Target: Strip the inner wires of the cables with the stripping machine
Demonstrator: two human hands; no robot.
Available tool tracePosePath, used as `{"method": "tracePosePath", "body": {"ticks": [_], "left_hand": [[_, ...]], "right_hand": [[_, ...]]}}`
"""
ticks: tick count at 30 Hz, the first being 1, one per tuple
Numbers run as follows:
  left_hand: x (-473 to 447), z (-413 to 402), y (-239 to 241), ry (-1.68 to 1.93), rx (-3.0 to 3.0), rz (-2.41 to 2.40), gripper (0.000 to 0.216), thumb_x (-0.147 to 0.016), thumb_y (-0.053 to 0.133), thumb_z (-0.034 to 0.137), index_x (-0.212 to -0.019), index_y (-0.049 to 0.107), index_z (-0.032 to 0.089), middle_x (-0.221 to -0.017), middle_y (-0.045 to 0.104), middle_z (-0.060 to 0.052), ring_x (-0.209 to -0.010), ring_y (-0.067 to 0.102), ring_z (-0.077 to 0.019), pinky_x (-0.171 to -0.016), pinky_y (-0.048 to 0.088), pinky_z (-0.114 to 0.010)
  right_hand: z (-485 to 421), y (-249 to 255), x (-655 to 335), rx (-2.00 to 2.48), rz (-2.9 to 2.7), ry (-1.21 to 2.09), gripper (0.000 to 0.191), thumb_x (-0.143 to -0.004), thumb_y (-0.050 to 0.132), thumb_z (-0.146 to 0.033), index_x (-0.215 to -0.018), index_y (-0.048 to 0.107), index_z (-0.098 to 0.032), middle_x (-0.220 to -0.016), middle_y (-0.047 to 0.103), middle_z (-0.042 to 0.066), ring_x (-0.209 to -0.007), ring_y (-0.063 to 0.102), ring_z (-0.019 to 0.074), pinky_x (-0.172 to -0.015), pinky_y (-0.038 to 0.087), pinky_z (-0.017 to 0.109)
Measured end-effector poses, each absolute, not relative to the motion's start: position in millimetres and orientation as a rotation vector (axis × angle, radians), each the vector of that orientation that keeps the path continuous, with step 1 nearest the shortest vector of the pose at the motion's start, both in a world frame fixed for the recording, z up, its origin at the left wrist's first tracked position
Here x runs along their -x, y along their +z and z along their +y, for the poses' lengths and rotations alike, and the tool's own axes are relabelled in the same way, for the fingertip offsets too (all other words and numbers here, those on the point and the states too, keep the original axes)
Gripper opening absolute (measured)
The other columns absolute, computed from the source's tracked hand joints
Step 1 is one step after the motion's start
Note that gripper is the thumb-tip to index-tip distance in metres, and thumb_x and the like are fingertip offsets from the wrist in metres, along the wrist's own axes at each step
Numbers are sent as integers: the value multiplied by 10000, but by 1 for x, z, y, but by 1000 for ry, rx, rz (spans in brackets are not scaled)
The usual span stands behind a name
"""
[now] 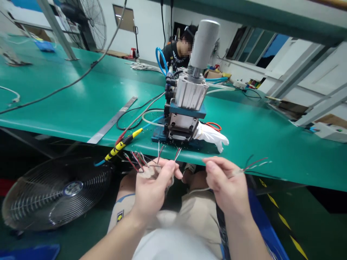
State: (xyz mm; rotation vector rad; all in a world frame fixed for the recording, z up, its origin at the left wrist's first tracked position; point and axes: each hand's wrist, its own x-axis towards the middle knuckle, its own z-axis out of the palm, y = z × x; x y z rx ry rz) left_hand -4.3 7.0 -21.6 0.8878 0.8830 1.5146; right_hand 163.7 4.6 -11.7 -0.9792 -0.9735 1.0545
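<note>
1. Head view, left hand [152, 186]: fingers drawn in around a cable bundle [148, 173]; thumb and forefinger closed in a pinch on one of its cables. Several stripped ends fan out above the knuckles, red, white and dark wires showing.
2. Head view, right hand [227, 184]: fingers curled, thumb close to the forefinger; a single cable [238, 172] is held in the curl. Its red, white and dark wires spread out to the right, over the bench edge. Whether thumb and forefinger tips meet: cannot tell.
3. Head view, location: both hands sit above the lap, at the near edge of the green bench [70, 112], well apart from each other. Bundle in front of the machine [188, 95], slightly left of it.
4. Head view, surroundings: white glove [214, 137] against the machine's right side, low down. Yellow-and-black tool [119, 147] at the bench edge, left of the machine; metal strip [114, 121] flat farther left. Floor fan [73, 187] below. Co-worker [175, 54] beyond the machine, head bent.
</note>
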Motion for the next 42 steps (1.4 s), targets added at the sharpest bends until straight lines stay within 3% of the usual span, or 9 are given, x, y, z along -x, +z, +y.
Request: {"method": "tracePosePath", "body": {"ticks": [4,9,15,21,25,30,33,38,42], "left_hand": [[6,-10,-18,1473,-913,838,248,-853,754,388,-722,716,181,-635,701,-25,-484,496,-66,-431,339,-144],[9,-26,-16,1398,-978,763,266,-868,740,365,-665,731,193,-652,697,-31,-557,566,-100,-481,400,-177],[10,-33,-15,1320,-958,778,298,-866,737,383,-639,716,191,-607,677,-30,-492,515,-98,-533,463,-215],[12,-33,-17,1311,-965,782,319,-842,755,427,-646,714,178,-587,664,-48,-559,580,-142,-531,464,-227],[14,-29,-19,1319,-966,768,261,-681,886,403,-749,776,177,-618,653,-34,-561,549,-133,-531,460,-222],[11,-26,-16,1229,-954,776,313,-494,964,185,-724,752,176,-634,595,11,-597,516,-122,-556,457,-211],[5,-27,-13,1177,-980,771,267,-568,935,217,-644,686,157,-625,575,6,-615,511,-140,-581,470,-241],[8,-25,-17,1245,-1103,831,341,-769,799,466,-645,664,179,-642,576,-19,-641,523,-171,-621,485,-281],[19,-15,-16,1358,-1127,785,494,-853,672,594,-594,589,182,-634,523,-16,-656,500,-157,-652,457,-268]], "right_hand": [[-6,-7,-139,988,-1096,1136,168,-837,784,-344,-904,807,-191,-567,553,-21,-408,301,54,-375,226,195],[-12,5,-127,928,-1150,1187,107,-818,782,-300,-817,812,-198,-694,676,27,-435,425,79,-375,314,206],[-21,16,-123,767,-1127,1314,68,-847,758,-238,-799,794,-206,-634,675,6,-446,566,110,-432,478,220],[-24,22,-121,796,-1114,1340,92,-832,768,-220,-747,753,-186,-614,681,6,-457,620,132,-436,501,214],[-29,22,-123,867,-1173,1197,109,-828,768,-212,-722,743,-202,-634,667,-6,-527,609,120,-492,500,201],[-38,21,-124,914,-1303,1055,94,-864,746,-228,-773,768,-230,-703,655,-2,-602,587,128,-531,479,216],[-38,24,-123,968,-1372,982,101,-878,731,-246,-788,768,-220,-738,673,16,-635,603,148,-558,481,238],[-28,18,-128,1009,-1323,1067,166,-885,731,-364,-848,750,-203,-797,693,41,-658,611,165,-602,508,260],[-20,-15,-132,1001,-1247,1148,304,-900,701,-485,-941,744,-186,-623,544,-17,-463,365,85,-429,309,203]]}}
